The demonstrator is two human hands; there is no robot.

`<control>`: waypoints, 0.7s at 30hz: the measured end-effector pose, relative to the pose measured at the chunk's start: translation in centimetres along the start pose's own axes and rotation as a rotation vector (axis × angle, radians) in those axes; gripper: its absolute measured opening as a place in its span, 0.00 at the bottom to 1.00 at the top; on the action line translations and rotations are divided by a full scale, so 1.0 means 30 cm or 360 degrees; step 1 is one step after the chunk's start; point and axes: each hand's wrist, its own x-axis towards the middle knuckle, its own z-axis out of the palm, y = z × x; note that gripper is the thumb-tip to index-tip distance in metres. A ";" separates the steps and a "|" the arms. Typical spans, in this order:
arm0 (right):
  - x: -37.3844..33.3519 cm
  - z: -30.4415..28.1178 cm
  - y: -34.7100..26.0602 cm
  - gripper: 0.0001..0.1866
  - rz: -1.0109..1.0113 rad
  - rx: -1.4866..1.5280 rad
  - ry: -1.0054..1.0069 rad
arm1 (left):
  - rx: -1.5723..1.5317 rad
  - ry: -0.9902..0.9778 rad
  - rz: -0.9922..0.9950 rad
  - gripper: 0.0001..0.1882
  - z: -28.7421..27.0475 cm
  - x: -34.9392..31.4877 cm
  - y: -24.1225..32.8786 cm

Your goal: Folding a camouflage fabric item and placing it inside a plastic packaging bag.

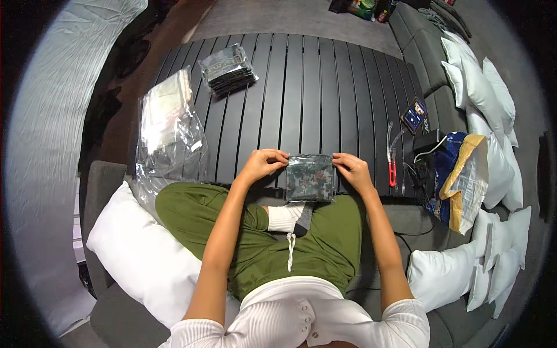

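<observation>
A flat square camouflage packet [310, 178] in clear plastic hangs over the near edge of the slatted table, in front of my lap. My left hand [266, 165] pinches its upper left corner between thumb and fingers. At the upper right corner, my right hand [352, 169] grips in the same way. The packet's plastic looks shiny and slightly wrinkled. Farther off, to the left, lies a stack of similar camouflage packets [227, 69] in clear plastic.
Clear plastic bags [168, 116] cover the table's left side. On the right are a red-handled cutter [393, 173], a phone [414, 116], a black box [428, 141] with cables and a blue-and-tan sack [464, 182]. White pillows [145, 255] lie on the sofa on both sides.
</observation>
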 end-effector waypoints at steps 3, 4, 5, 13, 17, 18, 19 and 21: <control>-0.002 0.001 0.001 0.06 -0.0073 -0.0034 -0.0012 | 0.0238 0.0004 0.0060 0.06 -0.001 0.001 -0.009; -0.002 0.001 0.001 0.06 -0.0073 -0.0033 -0.0013 | 0.0238 0.0005 0.0059 0.06 -0.003 0.001 -0.015; -0.002 0.000 0.000 0.08 -0.0148 -0.0101 -0.0037 | 0.0445 0.0025 0.0251 0.06 -0.006 0.001 -0.019; -0.048 -0.017 -0.046 0.16 -0.0340 -0.0599 -0.0008 | 0.1096 0.0064 0.0469 0.08 -0.012 -0.051 0.033; -0.052 0.012 -0.106 0.13 0.0254 0.0134 0.0302 | 0.0125 0.0294 0.0099 0.09 0.063 -0.065 0.066; -0.049 0.036 -0.126 0.13 0.0259 0.0135 0.0304 | -0.0693 0.0309 -0.0240 0.10 0.105 -0.059 0.086; -0.038 0.063 -0.143 0.11 0.0553 0.0803 0.0302 | -0.1102 0.0284 -0.0428 0.13 0.150 -0.049 0.143; -0.027 0.125 -0.138 0.11 0.0892 0.1938 0.0298 | -0.1484 0.0132 -0.0555 0.19 0.212 -0.024 0.133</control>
